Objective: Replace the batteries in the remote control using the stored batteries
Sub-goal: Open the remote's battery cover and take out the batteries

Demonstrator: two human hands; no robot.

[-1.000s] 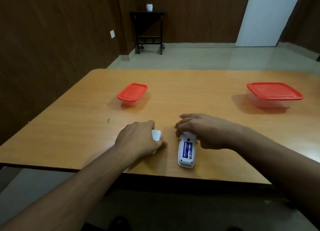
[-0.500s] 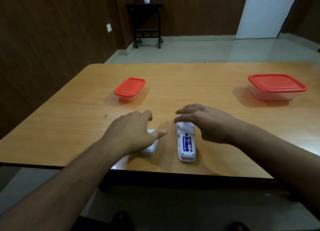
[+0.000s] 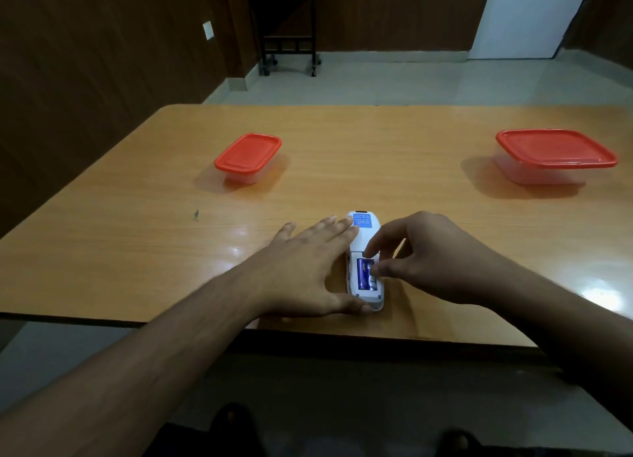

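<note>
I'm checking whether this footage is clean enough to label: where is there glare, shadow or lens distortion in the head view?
Head view: white glare patches on the table left of the left hand and near the right edge; soft shadows beside the small container and large container; wide-angle bending of the table edges; dim walls; the remote control label is too small to read.

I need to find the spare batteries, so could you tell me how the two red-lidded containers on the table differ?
The left container is smaller and narrower, and sits closer to the remote; the right container is clearly larger and wider, near the table's right edge. Both have red lids shut over clear bases. I cannot see inside either.
</note>
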